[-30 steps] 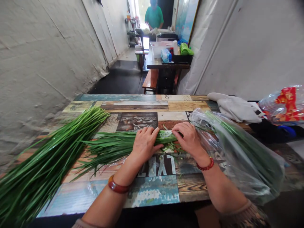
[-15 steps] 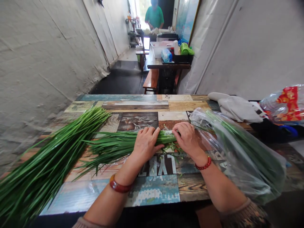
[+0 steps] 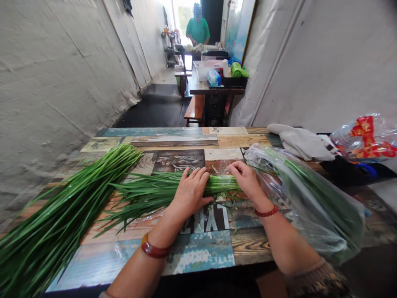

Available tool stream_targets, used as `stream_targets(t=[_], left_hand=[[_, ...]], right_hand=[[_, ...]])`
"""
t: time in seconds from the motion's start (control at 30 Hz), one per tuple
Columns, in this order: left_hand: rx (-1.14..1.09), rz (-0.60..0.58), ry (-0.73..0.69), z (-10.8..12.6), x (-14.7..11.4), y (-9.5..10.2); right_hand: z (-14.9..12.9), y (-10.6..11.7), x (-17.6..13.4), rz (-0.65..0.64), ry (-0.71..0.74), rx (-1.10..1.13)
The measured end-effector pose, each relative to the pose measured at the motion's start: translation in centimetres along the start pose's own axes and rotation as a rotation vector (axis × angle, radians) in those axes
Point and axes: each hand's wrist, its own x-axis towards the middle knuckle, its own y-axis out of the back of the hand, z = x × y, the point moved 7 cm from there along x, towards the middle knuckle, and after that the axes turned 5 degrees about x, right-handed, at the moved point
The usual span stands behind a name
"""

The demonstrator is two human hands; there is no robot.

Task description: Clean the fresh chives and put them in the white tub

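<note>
A bunch of garlic chives (image 3: 155,187) lies across the wood-patterned table, leaf ends to the left and pale stems to the right. My left hand (image 3: 192,188) is laid over its middle, fingers across the top and thumb along the near side, holding it down. Above the stem ends, my right hand (image 3: 246,178) is closed in a pinch; what its fingertips hold is too small to make out. A bit of clear plastic (image 3: 221,167) shows beside those fingertips. Loose trimmings (image 3: 228,198) lie under the stems. A larger heap of chives (image 3: 80,194) spreads at the left.
On the right, a clear plastic bag (image 3: 322,215) holds more chives. Behind it are a pale cloth (image 3: 302,142) and a red-printed plastic package (image 3: 366,136). Beyond the table stand a bench (image 3: 195,107), a second table with containers (image 3: 214,85), and a person in green (image 3: 197,31).
My right hand has lifted slightly off the stems and shifted right, uncovering more of the stem ends. My left hand stays on the bunch. The view has shifted a little.
</note>
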Motion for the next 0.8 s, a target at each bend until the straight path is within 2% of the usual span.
stream_targets(t=[0.13,0.23,0.3,0.37,0.5,0.6,0.7,0.8], left_hand=[[0.028,-0.057,0.017,-0.1,0.1,-0.3],[0.052,-0.056,0.008,-0.1,0.2,-0.1],[0.030,-0.025,0.006,-0.4,0.2,0.3],[-0.012,0.022,0.018,-0.9,0.2,0.9],[-0.120,0.126,0.065,-2.3,-0.1,2.3],[-0.202,0.194,0.112,-3.2,-0.3,3.1],[-0.249,0.233,0.147,-3.6,-0.5,3.4],[-0.262,0.242,0.152,-3.6,-0.6,3.4]], right_hand=[[1.0,-0.6,0.1,-0.084,-0.108,0.210],[1.6,-1.1,0.0,-0.144,-0.220,0.425],[1.7,-1.2,0.0,-0.171,-0.263,0.558],[1.6,-1.0,0.1,-0.144,-0.262,0.648],[1.8,-1.1,0.1,-0.117,-0.259,0.694],[1.5,-1.4,0.0,-0.109,-0.202,0.673],[0.0,-1.3,-0.3,-0.080,-0.043,0.612],[-1.7,-2.1,-0.8,-0.180,0.042,0.553]])
